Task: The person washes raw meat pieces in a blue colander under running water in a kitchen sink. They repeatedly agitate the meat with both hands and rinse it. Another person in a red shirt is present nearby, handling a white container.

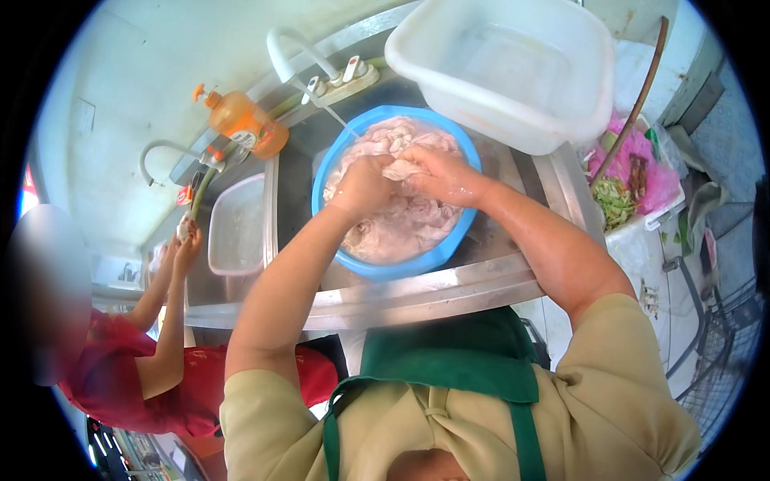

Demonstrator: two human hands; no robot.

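Both of my hands are over a round blue plastic basin [385, 273] standing in a stainless steel sink [499, 234]. Cloudy water and pale pink, wrinkled offal [415, 225], apparently intestines, fill the basin. My left hand [364, 185] is closed around part of the offal, its fingertips turned inward and partly hidden. From the other side my right hand [448, 174] grips a folded piece, with the thumb and fingers pressed on it. The hands nearly meet. A thin stream from the white tap [307, 54] runs into the basin's upper left.
A large white tub [481, 111] rests over the sink's back right corner. An orange pump bottle [249, 129] stands behind the divider. At left, a person's hands [188, 237] hold something whitish near a second tap [168, 146] and a white tray [237, 228]. Vegetable scraps [613, 204] lie at right beside a stick [634, 108].
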